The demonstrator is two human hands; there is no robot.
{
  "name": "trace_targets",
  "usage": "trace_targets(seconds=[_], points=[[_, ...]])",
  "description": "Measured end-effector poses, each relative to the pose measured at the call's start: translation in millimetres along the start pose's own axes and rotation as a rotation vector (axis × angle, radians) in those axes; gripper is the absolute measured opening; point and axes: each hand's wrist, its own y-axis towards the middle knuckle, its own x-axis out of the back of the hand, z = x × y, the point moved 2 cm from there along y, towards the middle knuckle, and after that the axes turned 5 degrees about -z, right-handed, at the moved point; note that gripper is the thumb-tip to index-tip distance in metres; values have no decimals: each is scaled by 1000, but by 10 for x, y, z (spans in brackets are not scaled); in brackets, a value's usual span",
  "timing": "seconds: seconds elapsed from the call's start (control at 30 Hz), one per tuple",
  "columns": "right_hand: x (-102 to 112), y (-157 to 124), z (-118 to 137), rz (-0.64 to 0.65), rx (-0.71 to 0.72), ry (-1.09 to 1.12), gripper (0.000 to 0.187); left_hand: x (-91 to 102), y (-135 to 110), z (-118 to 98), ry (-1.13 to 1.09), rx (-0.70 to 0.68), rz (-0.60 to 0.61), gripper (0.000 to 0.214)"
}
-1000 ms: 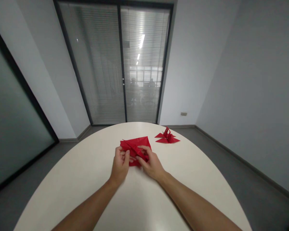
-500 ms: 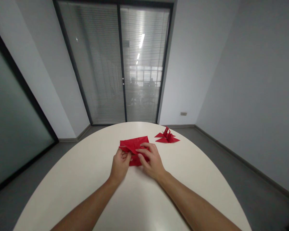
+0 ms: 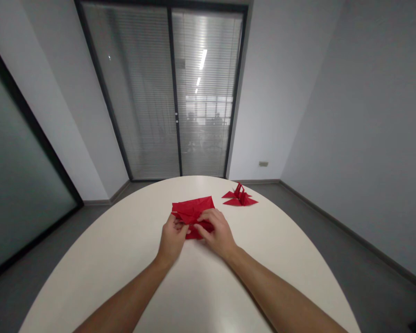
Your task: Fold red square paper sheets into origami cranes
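Note:
A sheet of red paper (image 3: 194, 205), partly folded and creased, lies at the middle of the white table between my hands. My left hand (image 3: 172, 233) grips its left side, thumb and fingers closed at a raised fold. On the right side, my right hand (image 3: 217, 230) has its thumb and fingertips pinched on the same fold near the middle of the paper. Both hands cover parts of the lower layer. Behind my right hand sit two red folded-paper cranes (image 3: 241, 198), close together with wings spread.
The round white table (image 3: 118, 259) fills the foreground, its far edge curving just beyond the paper and cranes. Behind it stand a glass partition with blinds (image 3: 145, 101) and a grey wall with a socket plate (image 3: 263, 164).
The fingers of my right hand have drawn closer to the thumb, pressing the paper's fold down and inward. My left hand stays nearly where it was.

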Motion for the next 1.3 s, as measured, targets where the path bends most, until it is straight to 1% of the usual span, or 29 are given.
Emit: trace_targets(seconds=[0.1, 0.2, 0.3, 0.4, 0.53, 0.63, 0.77, 0.83, 0.97, 1.07, 1.17, 1.23, 1.3], points=[[9, 7, 26, 8, 39, -3, 4, 7, 14, -13, 11, -14, -15, 30], [16, 16, 64, 49, 55, 27, 3, 10, 17, -40, 25, -22, -29, 28], [15, 18, 82, 84, 2, 65, 10, 6, 8, -62, 24, -29, -12, 26], [2, 9, 73, 108, -68, 115, 10, 8, 0, -69, 35, -32, 11, 25], [-20, -7, 44, 133, -130, 169, 14, 25, 0, -62, 68, -48, 8, 25], [-22, -7, 46, 151, -128, 174, 14, 27, -3, -60, 95, -63, 21, 24], [-13, 0, 68, 164, -119, 183, 12, 13, -9, -58, 77, -68, 58, 24], [-12, -5, 63, 138, -131, 182, 16, 13, -4, -52, 85, -66, 38, 23], [-12, -29, 9, 12, -194, 200, 19, 16, 6, -42, 83, -52, -5, 27], [-7, -33, -49, -95, -311, 273, 22, 11, -3, -45, 60, -34, 9, 32], [0, -13, -89, -201, -391, 286, 23, 9, -18, -55, 67, -28, 19, 34], [-2, 3, -106, -242, -420, 287, 23, 4, -26, -66, 78, -28, 31, 33], [-9, 12, -122, -257, -452, 321, 23, -7, -37, -84, 84, -36, 51, 32]])
